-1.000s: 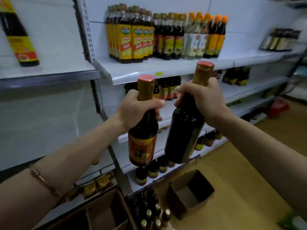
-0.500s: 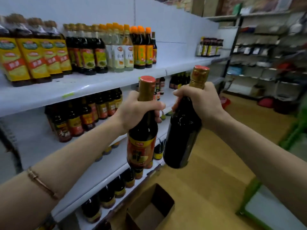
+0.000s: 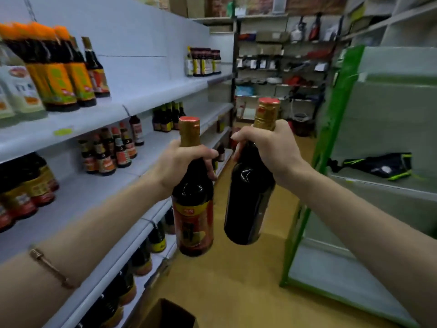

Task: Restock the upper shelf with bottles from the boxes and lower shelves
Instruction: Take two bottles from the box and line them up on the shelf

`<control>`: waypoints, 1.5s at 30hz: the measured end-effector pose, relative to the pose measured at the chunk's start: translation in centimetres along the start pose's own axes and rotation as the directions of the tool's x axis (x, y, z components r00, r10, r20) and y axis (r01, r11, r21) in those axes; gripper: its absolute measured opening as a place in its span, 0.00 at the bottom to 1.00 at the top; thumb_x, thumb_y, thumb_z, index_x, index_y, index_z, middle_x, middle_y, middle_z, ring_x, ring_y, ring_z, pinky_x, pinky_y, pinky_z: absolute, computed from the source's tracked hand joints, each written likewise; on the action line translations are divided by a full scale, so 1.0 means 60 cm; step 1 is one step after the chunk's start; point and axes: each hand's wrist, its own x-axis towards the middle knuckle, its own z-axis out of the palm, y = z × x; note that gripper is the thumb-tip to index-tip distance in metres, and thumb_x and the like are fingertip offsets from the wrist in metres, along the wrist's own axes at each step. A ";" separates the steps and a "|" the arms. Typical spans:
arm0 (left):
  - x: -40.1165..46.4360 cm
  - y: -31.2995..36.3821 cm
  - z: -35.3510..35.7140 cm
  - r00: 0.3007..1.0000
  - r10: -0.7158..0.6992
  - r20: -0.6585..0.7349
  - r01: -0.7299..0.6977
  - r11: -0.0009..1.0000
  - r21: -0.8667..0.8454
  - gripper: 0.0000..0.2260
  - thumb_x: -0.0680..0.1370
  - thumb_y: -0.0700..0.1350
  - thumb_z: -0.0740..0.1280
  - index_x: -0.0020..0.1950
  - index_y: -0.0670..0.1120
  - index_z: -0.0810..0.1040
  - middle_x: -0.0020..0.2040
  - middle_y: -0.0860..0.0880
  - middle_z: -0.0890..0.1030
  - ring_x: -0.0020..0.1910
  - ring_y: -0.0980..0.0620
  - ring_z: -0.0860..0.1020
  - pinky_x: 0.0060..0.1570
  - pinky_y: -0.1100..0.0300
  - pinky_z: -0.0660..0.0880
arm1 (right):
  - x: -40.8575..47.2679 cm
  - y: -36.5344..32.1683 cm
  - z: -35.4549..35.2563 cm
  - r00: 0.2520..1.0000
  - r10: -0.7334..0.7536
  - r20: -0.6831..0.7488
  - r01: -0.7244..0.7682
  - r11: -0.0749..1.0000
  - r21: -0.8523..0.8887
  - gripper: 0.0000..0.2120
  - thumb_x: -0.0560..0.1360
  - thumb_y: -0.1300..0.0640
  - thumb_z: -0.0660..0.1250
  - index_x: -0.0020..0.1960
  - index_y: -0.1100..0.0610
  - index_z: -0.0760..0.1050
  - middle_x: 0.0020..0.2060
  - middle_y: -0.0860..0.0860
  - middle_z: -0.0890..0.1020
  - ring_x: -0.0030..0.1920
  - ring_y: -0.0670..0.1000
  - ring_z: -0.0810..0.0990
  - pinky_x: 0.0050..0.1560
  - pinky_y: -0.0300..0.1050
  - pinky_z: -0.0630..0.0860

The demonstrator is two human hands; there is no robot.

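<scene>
Fingers of your left hand [image 3: 179, 165] wrap the red-labelled dark glass bottle [image 3: 192, 200] at its neck. Your right hand [image 3: 267, 150] grips the plain dark glass bottle [image 3: 248, 200] likewise, both upright, apart.

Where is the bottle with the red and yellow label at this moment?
In the head view, the labelled bottle hangs centre frame in the left hand, gripped at its neck, just left of the plain dark bottle and right of the white shelves.

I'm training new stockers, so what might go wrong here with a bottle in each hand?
The left hand and right hand each hold a dark glass bottle by the neck alone; either could slip and break on the yellow floor. The red-labelled bottle and the plain dark bottle hang close together and could knock.
</scene>
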 end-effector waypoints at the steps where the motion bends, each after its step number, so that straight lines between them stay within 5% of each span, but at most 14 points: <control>1: 0.024 -0.008 0.002 1.000 0.002 0.014 -0.002 1.000 0.009 0.09 0.65 0.43 0.70 0.25 0.43 0.77 0.27 0.42 0.77 0.29 0.43 0.79 0.54 0.38 0.75 | 0.016 0.010 -0.010 1.000 -0.001 -0.019 0.000 1.000 -0.013 0.13 0.70 0.62 0.70 0.29 0.68 0.78 0.27 0.58 0.81 0.30 0.58 0.79 0.38 0.51 0.76; 7: 0.178 -0.016 -0.003 0.994 0.070 0.087 -0.065 0.996 -0.057 0.09 0.65 0.41 0.69 0.24 0.43 0.76 0.27 0.42 0.77 0.28 0.44 0.78 0.44 0.49 0.77 | 0.146 0.048 -0.036 0.997 -0.007 -0.070 0.001 0.996 -0.085 0.13 0.71 0.62 0.70 0.31 0.69 0.78 0.27 0.58 0.81 0.30 0.58 0.80 0.40 0.53 0.77; 15: 0.375 -0.021 -0.021 0.978 0.130 0.162 -0.139 0.989 0.046 0.10 0.66 0.43 0.70 0.26 0.42 0.78 0.28 0.41 0.79 0.31 0.44 0.79 0.56 0.37 0.74 | 0.297 0.118 -0.064 0.993 -0.024 -0.119 0.020 0.999 -0.032 0.14 0.72 0.63 0.68 0.29 0.67 0.76 0.26 0.59 0.80 0.30 0.59 0.78 0.38 0.50 0.75; 21: 0.512 -0.075 -0.009 0.985 0.078 0.155 -0.089 0.994 0.064 0.10 0.66 0.42 0.70 0.26 0.40 0.78 0.27 0.42 0.78 0.30 0.44 0.79 0.51 0.43 0.76 | 0.429 0.224 -0.092 0.996 -0.027 -0.091 0.031 0.999 0.039 0.14 0.70 0.61 0.69 0.31 0.71 0.76 0.25 0.58 0.80 0.28 0.57 0.78 0.38 0.51 0.76; 25: 0.623 -0.117 0.000 0.994 0.053 0.098 -0.064 0.991 0.114 0.09 0.65 0.42 0.70 0.26 0.40 0.78 0.27 0.42 0.78 0.31 0.42 0.79 0.51 0.44 0.77 | 0.537 0.307 -0.110 1.000 -0.029 -0.005 0.029 0.996 0.085 0.13 0.68 0.60 0.69 0.29 0.67 0.77 0.26 0.59 0.81 0.29 0.57 0.78 0.41 0.54 0.78; 32: 0.779 -0.125 -0.034 0.991 0.051 -0.126 -0.035 0.991 0.129 0.09 0.60 0.44 0.73 0.26 0.40 0.77 0.27 0.41 0.77 0.30 0.43 0.78 0.45 0.48 0.78 | 0.750 0.384 -0.119 0.980 -0.058 0.190 0.037 0.993 0.114 0.15 0.70 0.62 0.70 0.26 0.63 0.77 0.26 0.58 0.81 0.30 0.54 0.79 0.37 0.44 0.76; 39: 0.840 -0.119 -0.124 0.932 0.073 -0.356 -0.026 0.990 0.136 0.08 0.64 0.40 0.70 0.25 0.41 0.78 0.25 0.43 0.76 0.28 0.44 0.78 0.41 0.51 0.79 | 0.886 0.426 -0.010 0.928 -0.109 0.357 0.014 0.966 0.259 0.17 0.70 0.64 0.69 0.23 0.62 0.76 0.24 0.58 0.80 0.28 0.53 0.78 0.40 0.46 0.75; 45: 0.865 -0.099 -0.242 0.864 0.110 -0.491 -0.051 0.990 0.133 0.09 0.65 0.39 0.68 0.25 0.42 0.76 0.25 0.43 0.75 0.26 0.44 0.77 0.39 0.54 0.78 | 0.993 0.412 0.126 0.845 -0.192 0.499 0.010 0.939 0.344 0.12 0.63 0.56 0.69 0.23 0.59 0.77 0.25 0.58 0.80 0.31 0.59 0.79 0.40 0.49 0.75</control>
